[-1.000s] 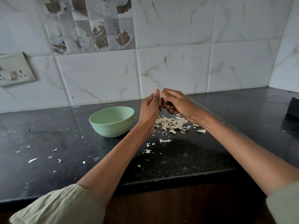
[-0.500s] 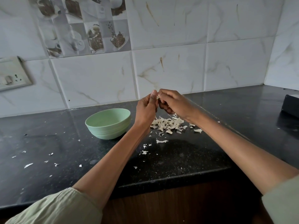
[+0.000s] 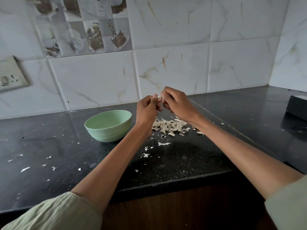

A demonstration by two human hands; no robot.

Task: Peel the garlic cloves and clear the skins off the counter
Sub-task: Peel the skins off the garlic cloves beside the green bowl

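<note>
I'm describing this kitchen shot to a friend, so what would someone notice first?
First, the two hands raised over the black stone counter, the left hand and right hand together pinching a small pale garlic clove. Right under them lies a heap of whitish papery garlic skins, with stray flakes scattered to the left. Beside the left wrist sits a pale green round bowl.

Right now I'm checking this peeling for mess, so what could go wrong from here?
The clove is pinched between the left hand and right hand above the counter, not over the bowl, so it might drop into the skins. Flakes already lie near the edge and might fall off.
</note>
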